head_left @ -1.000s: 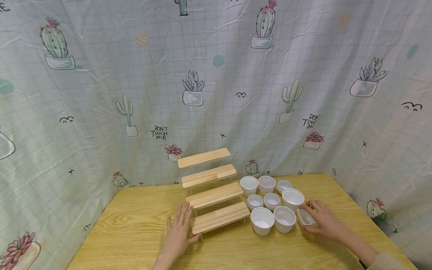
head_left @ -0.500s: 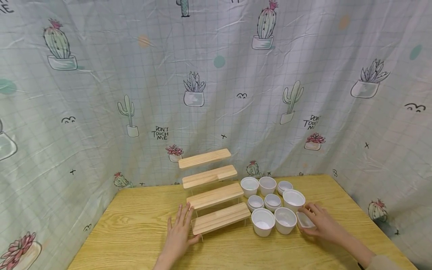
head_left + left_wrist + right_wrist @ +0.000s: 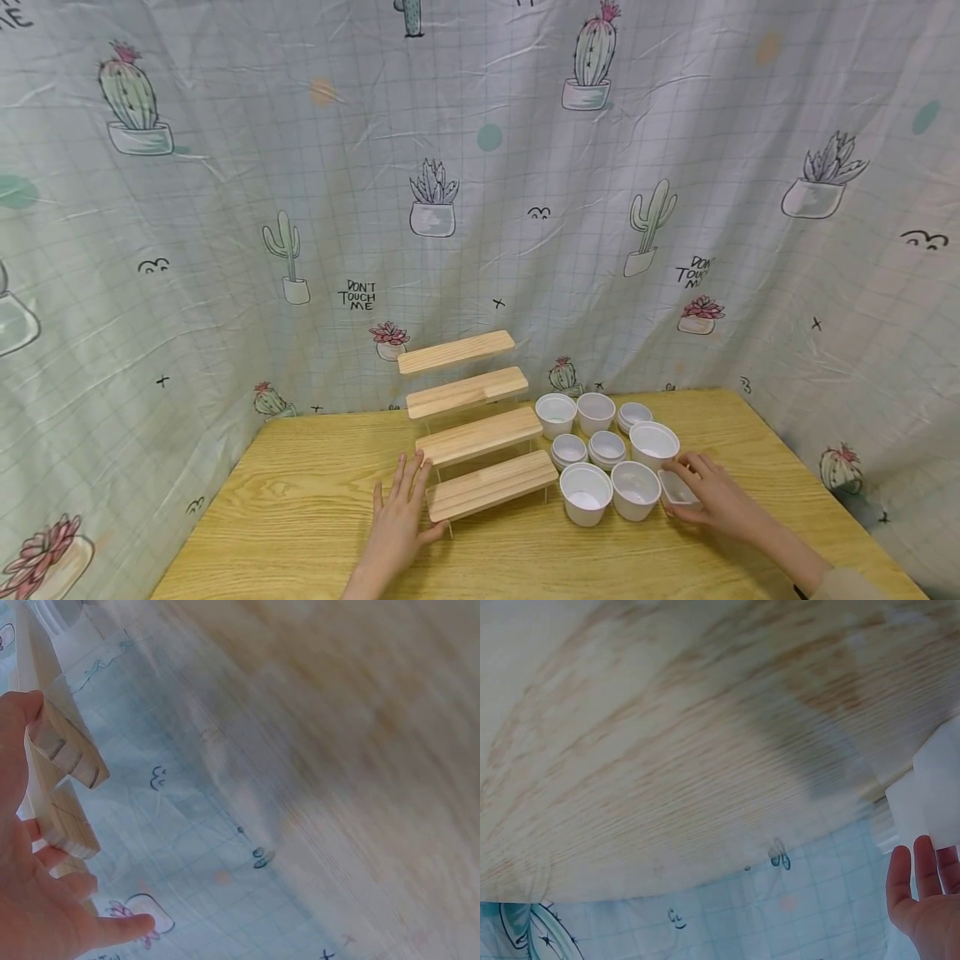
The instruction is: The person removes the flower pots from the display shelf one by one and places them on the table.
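My left hand [image 3: 395,527] is at the left end of a tiered wooden display stand [image 3: 491,483], fingers spread. Its thumb touches the lowest board's end, and its fingertips reach the board above; the left wrist view shows the thumb against a board end [image 3: 71,754]. On the right, my right hand [image 3: 726,500] holds a small white square cup [image 3: 678,488] between thumb and fingers, partly hidden by the hand. In the right wrist view, fingers [image 3: 928,866] lie against white cup walls; the thumb is out of sight.
Several white round cups stand close together right of the stand, including a deep cup [image 3: 586,495], another deep cup [image 3: 636,492] and shallower stacked ones [image 3: 606,450]. Behind the wooden table [image 3: 300,500] hangs a cactus-print curtain [image 3: 495,250].
My right fingers have shifted slightly on the square cup, which now sits straighter and closer to the neighbouring round cups. The left hand stays at the stand.
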Demonstrator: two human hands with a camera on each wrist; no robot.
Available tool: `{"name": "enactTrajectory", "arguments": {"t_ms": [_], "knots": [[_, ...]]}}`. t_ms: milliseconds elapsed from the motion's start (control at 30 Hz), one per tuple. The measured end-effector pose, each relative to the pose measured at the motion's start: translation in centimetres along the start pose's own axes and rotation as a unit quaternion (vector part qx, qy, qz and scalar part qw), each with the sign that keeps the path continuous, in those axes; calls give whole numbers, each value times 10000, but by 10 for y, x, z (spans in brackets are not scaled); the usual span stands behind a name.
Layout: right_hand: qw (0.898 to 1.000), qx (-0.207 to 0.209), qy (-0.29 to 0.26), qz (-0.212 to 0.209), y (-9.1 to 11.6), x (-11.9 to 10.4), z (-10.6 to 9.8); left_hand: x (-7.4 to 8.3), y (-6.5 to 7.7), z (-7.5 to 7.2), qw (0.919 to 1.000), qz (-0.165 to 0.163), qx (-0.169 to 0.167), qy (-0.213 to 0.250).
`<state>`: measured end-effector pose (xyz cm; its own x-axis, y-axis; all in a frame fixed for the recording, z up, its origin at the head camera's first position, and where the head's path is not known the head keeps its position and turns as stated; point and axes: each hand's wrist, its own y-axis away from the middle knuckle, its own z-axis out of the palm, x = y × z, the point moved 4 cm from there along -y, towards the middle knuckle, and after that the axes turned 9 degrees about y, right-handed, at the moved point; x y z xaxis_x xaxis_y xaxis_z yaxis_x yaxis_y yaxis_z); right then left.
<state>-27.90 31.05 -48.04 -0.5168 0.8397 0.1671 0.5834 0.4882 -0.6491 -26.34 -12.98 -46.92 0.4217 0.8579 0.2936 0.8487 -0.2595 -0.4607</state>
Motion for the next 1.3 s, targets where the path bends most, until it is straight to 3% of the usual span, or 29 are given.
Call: {"name": "enactTrajectory", "arguments": {"t_ms": [233, 667, 967, 1300], "knots": [[9998, 156, -79, -22, -1, -2, -2, 1, -1, 0, 10000, 69, 16, -16], [9996, -19, 94, 248, 5, -1, -6, 1, -4, -4, 9998, 55, -175, 109], [9985, 13, 201, 500, 12, 2, -14, 0, -2, -4, 9998, 125, -91, 155], [9986, 34, 131, 509, 16, 0, -24, -2, 2, -8, 9995, 113, -186, 237]]}}
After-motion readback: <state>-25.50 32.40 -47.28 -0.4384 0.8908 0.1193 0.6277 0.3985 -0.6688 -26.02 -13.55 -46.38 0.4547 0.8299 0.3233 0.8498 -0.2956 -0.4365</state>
